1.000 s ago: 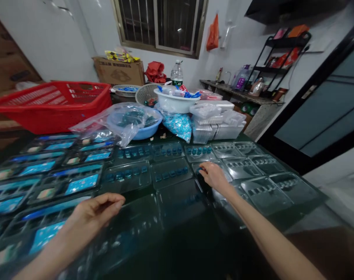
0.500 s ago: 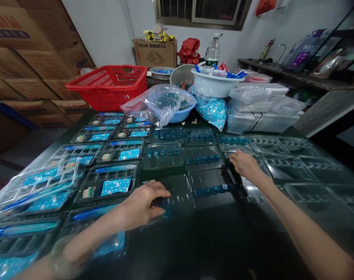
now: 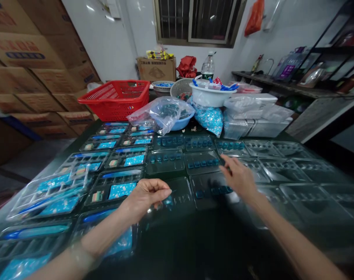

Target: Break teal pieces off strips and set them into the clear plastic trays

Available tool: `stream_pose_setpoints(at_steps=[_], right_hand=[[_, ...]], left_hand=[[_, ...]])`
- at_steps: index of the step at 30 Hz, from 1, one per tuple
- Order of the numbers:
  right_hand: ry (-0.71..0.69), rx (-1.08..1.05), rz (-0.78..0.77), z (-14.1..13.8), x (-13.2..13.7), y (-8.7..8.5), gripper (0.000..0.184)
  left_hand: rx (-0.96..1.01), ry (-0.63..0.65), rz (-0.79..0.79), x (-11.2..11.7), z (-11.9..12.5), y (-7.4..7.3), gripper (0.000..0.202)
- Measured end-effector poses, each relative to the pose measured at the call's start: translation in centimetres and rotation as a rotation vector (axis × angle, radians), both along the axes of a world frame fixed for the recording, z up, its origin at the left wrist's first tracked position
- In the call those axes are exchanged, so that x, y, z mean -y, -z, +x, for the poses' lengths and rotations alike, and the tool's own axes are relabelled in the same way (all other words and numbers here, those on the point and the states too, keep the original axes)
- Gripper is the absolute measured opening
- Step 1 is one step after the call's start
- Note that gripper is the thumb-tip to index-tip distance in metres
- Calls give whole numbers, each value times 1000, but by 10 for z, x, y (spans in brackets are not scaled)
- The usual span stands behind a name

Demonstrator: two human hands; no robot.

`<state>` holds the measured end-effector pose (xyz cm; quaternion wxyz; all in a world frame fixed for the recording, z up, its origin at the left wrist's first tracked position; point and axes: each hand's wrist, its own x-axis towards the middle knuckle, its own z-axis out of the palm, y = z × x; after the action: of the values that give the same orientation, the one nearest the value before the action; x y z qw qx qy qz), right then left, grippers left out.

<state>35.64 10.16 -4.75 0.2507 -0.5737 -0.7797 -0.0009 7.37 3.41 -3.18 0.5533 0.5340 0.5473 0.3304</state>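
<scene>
My left hand [image 3: 150, 196] is over the left side of a clear plastic tray [image 3: 181, 190], thumb and forefinger pinched together. Whatever is between those fingertips, if anything, is too small to make out. Just past them shows a small blurred blue-teal piece [image 3: 168, 200]. My right hand [image 3: 239, 177] hovers at the right end of another clear tray [image 3: 198, 181], thumb and forefinger apart with nothing visible between them. In that tray lies a row of small dark-blue pieces [image 3: 216, 191], partly shaded by the hand. Behind it, another tray holds a similar blue row [image 3: 203, 163].
On the left, filled trays hold blue pens [image 3: 38, 230], patterned blue packets [image 3: 122, 189] and erasers [image 3: 97, 196]. More clear trays [image 3: 302, 196] cover the right. Behind stand a red basket [image 3: 118, 103], a blue basin [image 3: 179, 123], a white basin [image 3: 213, 97] and stacked plastic trays [image 3: 252, 126].
The view has tilted upward. My left thumb and forefinger have closed together from a wider grasp. My right hand has shifted left, and its thumb and forefinger have parted.
</scene>
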Motion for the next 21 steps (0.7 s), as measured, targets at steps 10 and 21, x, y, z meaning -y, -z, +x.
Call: stream_pose_setpoints(at_steps=[10, 21], right_hand=[[-432, -1012, -544, -105, 71, 3, 26], [-464, -1271, -758, -107, 54, 6, 17]], left_hand=[[2, -52, 182, 1, 30, -18, 17], [215, -79, 84, 2, 12, 0, 27]])
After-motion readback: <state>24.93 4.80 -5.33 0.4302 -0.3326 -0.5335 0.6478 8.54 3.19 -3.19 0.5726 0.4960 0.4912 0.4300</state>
